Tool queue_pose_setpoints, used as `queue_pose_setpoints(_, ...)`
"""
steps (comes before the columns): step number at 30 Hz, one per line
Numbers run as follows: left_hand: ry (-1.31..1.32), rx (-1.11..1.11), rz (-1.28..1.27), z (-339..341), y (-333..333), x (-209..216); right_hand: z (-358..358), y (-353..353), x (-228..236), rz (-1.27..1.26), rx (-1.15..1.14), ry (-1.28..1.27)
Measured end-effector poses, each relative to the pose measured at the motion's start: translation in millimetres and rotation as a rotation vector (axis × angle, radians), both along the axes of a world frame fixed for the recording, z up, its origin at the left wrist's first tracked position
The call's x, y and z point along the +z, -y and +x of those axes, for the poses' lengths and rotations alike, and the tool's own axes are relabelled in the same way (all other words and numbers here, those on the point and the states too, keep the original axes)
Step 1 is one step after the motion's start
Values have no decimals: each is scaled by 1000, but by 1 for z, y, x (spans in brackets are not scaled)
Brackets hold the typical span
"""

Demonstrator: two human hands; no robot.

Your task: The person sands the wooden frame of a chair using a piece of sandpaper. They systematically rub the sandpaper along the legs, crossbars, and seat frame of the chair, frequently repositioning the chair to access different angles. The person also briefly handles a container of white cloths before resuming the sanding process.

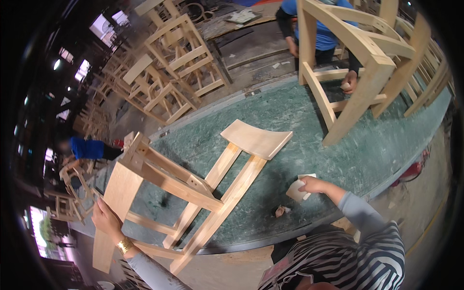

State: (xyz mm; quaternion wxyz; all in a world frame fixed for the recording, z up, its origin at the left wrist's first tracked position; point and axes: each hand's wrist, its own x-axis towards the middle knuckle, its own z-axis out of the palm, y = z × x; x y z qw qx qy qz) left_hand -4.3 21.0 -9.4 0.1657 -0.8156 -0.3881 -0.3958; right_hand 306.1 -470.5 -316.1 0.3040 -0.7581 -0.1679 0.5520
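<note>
An unpainted wooden chair frame (241, 186) lies tipped over on the green tabletop, its curved top rail (258, 139) pointing away from me. At the left, my left hand (107, 220) is closed against the edge of the frame's broad front leg (121, 188); part of its grip is hidden. A gold-coloured bracelet is on that wrist. To the right of the frame, my right hand (313, 184) pinches a folded pale sheet of sandpaper (296, 190) just over the tabletop, apart from the chair. Beside it lies a small crumpled brownish scrap (280, 211).
The green worktable (212, 118) curves across the view. Across it, a co-worker in blue (325, 34) handles another large chair frame (360, 92). More wooden frames (174, 63) stand behind the table, and another person in blue (89, 148) is at the far left.
</note>
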Motion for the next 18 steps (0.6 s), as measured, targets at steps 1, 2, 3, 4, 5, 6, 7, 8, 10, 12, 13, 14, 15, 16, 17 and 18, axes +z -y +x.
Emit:
queue_pose_setpoints(1, 3, 51, -37, -1, 4, 1, -1, 7, -13, 68, 72, 195)
queue_pose_setpoints(2, 11, -3, -1, -3, 9, 0, 0, 13, -24, 57, 120, 400)
queue_pose_setpoints(3, 27, -12, 10, -5, 15, 0, 4, 15, -33, -13, 180, 610)
queue_pose_setpoints(4, 48, -3, -38, -5, 19, -1, 15, 15, -41, -102, 324, 717)
queue_pose_setpoints(5, 27, -20, 43, -7, 25, -2, 25, 11, -46, 71, 110, 594)
queue_pose_setpoints(6, 18, -21, 69, -8, 30, -4, 38, 3, -49, 198, -91, 454)
queue_pose_setpoints(7, 5, -20, 91, -9, 35, -6, 50, -5, -50, 241, -326, 279)
queue_pose_setpoints(8, 10, -7, 63, -11, 40, -8, 59, -12, -49, 414, -463, 205)
queue_pose_setpoints(10, -28, 7, 145, -15, 48, -11, 84, -30, -35, 492, -783, 85)
queue_pose_setpoints(12, -83, 147, 36, -19, 55, -13, 93, -43, -16, 414, -924, 38)
queue_pose_setpoints(13, -86, 66, 97, -22, 59, -13, 99, -48, -5, 378, -932, 25)
queue_pose_setpoints(14, -90, 41, 99, -23, 62, -14, 104, -55, 3, 312, -957, 31)
queue_pose_setpoints(15, -104, 19, 84, -24, 66, -15, 106, -60, 9, 274, -864, 23)
queue_pose_setpoints(16, -99, 17, 109, -24, 68, -15, 108, -65, 13, 211, -785, 32)
queue_pose_setpoints(17, -95, 16, 134, -25, 71, -16, 109, -68, 14, 147, -711, 66)
queue_pose_setpoints(18, -100, 15, 147, -24, 73, -16, 110, -73, 12, 114, -720, 93)
